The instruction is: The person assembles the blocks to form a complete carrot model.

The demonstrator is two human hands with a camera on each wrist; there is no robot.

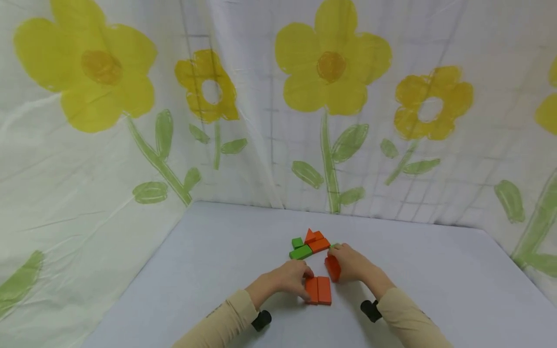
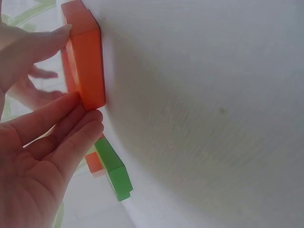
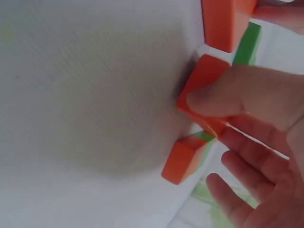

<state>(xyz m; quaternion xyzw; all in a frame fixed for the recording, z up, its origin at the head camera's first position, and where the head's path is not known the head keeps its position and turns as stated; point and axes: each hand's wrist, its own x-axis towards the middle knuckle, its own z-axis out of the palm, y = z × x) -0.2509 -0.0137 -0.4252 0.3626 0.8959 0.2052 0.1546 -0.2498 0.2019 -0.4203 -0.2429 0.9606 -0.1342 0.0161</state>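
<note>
Two flat red blocks lie side by side on the table: a left one [image 1: 311, 290] and a right one [image 1: 324, 291]. My left hand [image 1: 285, 280] holds the pair's left edge, its thumb near the lower end and fingertips near the upper end. In the left wrist view, thumb and fingers span a red block [image 2: 89, 66] lengthwise. To the right of the pair, my right hand [image 1: 351, 265] grips another red block [image 1: 332, 268], tilted in the head view. The right wrist view has the thumb pressed on this block [image 3: 204, 78]; the fingers behind it are partly hidden.
Just beyond the hands is a cluster: a long green block [image 1: 300, 253], a small green block [image 1: 297, 242], an orange block [image 1: 320, 245] and an orange triangle [image 1: 309, 236]. Part of a green piece [image 1: 334, 245] shows behind the right hand. A flower-patterned curtain [image 1: 252, 145] hangs behind the table.
</note>
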